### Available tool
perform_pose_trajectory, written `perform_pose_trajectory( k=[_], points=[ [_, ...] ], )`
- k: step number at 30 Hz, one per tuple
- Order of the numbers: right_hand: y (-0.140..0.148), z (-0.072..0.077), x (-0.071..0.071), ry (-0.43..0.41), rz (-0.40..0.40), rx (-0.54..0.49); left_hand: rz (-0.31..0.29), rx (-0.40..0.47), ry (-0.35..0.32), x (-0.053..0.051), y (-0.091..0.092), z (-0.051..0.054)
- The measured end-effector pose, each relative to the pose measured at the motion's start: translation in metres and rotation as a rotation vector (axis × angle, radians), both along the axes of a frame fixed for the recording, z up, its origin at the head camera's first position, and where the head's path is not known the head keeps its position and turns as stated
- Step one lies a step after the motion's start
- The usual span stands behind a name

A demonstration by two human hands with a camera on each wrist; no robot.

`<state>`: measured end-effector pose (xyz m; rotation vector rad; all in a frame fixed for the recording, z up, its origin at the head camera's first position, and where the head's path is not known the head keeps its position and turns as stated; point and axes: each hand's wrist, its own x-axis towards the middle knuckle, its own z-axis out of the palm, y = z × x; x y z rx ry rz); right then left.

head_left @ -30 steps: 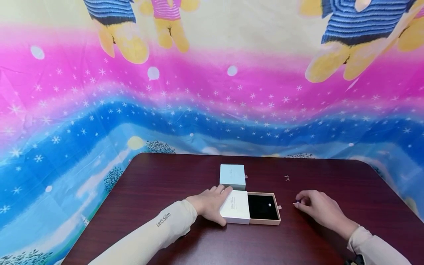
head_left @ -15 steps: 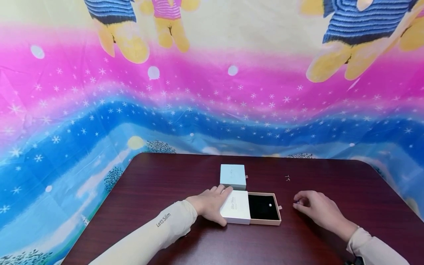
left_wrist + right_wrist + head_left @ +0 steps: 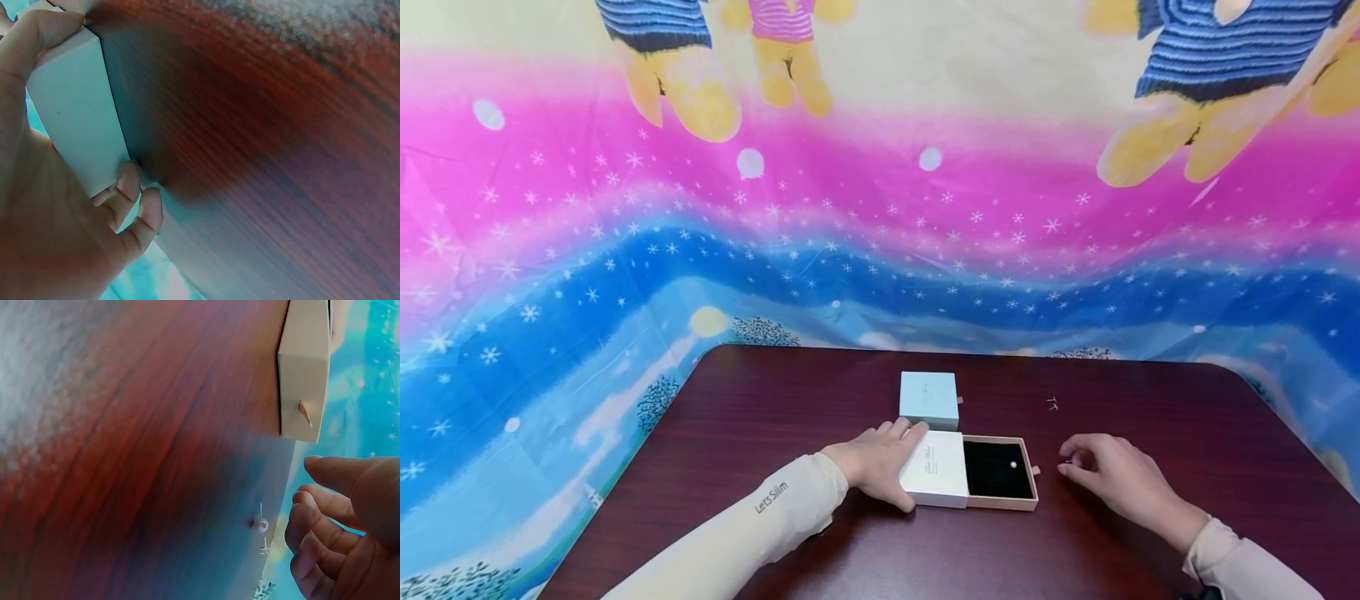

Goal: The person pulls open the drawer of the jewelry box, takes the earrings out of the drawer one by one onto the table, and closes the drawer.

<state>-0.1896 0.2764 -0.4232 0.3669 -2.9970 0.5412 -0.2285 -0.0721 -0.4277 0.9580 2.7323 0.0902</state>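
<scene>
My left hand point(image 3: 880, 467) grips the white sleeve of a slide-out jewelry box point(image 3: 934, 471), thumb on the near side and fingers across it. The box's drawer point(image 3: 1035, 493) is pulled out to the right and shows a black lining with a pearl point(image 3: 1012, 465) on it. Just right of the drawer is my right hand point(image 3: 1120, 475), its fingers loosely bent, with thumb and index fingertips apart in the right wrist view. There, a pearl stud earring point(image 3: 262, 525) lies on the table beside the fingertips; the fingers hide it in the head view.
A second, pale box point(image 3: 928, 396) with a small pull tab sits directly behind the first. Small thin metal pieces point(image 3: 1052, 404) lie on the dark wooden table point(image 3: 820, 383) farther back right. A printed cloth point(image 3: 850, 225) hangs behind the table.
My right hand has shifted slightly left toward the drawer. The earring at its fingertips, visible in the head view a second ago, is now hidden there. My left hand stays on the box.
</scene>
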Motion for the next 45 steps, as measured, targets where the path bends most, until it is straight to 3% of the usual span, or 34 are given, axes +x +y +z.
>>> perform_pose_trajectory(
  k=[27,45],
  points=[
    [-0.014,0.01,0.003,0.057,0.031,0.014,0.009,0.0,-0.011,-0.002,0.0,0.001],
    [-0.021,0.008,0.01,0.03,0.039,0.001,0.008,0.008,-0.009,0.0,0.0,0.001]
  ],
)
